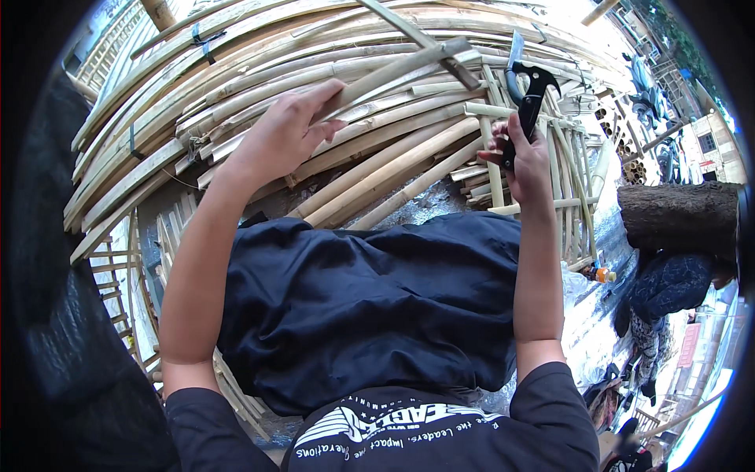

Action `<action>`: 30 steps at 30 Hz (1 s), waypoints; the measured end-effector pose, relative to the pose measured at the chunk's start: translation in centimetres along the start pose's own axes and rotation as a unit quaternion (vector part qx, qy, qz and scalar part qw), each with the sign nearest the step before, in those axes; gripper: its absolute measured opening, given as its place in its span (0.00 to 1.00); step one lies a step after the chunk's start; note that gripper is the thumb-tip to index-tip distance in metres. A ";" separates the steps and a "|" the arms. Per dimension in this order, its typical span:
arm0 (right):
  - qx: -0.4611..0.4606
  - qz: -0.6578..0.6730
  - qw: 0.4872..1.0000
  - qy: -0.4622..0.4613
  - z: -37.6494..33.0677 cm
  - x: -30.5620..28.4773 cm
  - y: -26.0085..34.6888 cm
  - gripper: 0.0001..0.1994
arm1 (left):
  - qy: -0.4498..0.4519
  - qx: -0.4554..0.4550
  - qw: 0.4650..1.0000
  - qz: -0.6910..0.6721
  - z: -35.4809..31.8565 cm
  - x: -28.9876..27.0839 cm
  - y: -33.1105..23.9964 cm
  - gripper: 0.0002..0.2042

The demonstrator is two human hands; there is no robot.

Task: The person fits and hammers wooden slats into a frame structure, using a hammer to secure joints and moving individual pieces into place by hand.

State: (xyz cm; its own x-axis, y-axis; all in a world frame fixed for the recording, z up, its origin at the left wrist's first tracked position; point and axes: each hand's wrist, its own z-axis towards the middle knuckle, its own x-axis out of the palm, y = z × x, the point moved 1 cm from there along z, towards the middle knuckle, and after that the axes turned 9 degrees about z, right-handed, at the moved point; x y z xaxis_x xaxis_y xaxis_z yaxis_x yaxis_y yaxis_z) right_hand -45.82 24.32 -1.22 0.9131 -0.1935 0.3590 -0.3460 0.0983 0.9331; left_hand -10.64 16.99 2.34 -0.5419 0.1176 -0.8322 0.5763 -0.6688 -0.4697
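Note:
My left hand [295,130] is closed on the near end of a split bamboo slat [385,77], thumb and fingers on either side of it. The slat's far end meets a second bamboo strip [409,30] that crosses it at an angle; how they are joined I cannot make out. On the right, my right hand [525,161] grips a black claw hammer [532,106] by its handle, head up. A pale curved blade-like piece [515,63] shows just left of the hammer head, and its kind is unclear. Dark cloth [377,307] covers my lap.
Long split bamboo strips [236,94] lie heaped across the far side, some bound with dark ties. A bamboo lattice frame [562,181] stands beyond my right hand. Farther right are a thick brown log [680,212], an orange-capped bottle [604,274] and a person in dark patterned trousers [668,283].

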 end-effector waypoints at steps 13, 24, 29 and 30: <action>0.124 -0.047 0.985 -0.108 -0.4 -6.0 -8.6 0.14 | 0.109 -0.031 0.985 0.133 -1.7 14.0 9.2 0.18; 0.191 -0.121 0.972 -0.056 -0.8 -4.3 -10.9 0.14 | 0.119 -0.023 0.976 0.181 -1.1 14.8 9.9 0.18; 0.168 -0.193 0.966 -0.039 -0.7 -4.0 -12.0 0.13 | 0.042 0.049 0.965 0.254 -1.1 15.5 10.7 0.18; 0.155 -0.230 0.960 -0.032 -0.6 -4.0 -12.2 0.13 | 0.042 0.050 0.965 0.254 -1.1 15.6 10.9 0.18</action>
State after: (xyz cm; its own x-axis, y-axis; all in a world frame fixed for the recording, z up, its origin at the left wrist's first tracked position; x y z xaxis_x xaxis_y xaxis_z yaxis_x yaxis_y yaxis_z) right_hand -45.10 24.46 -14.07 0.9729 -0.2074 -0.1024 0.0348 -0.3065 0.9512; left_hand -12.16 12.34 -16.12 -0.1501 -0.1881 -0.9706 0.6906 -0.7225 0.0332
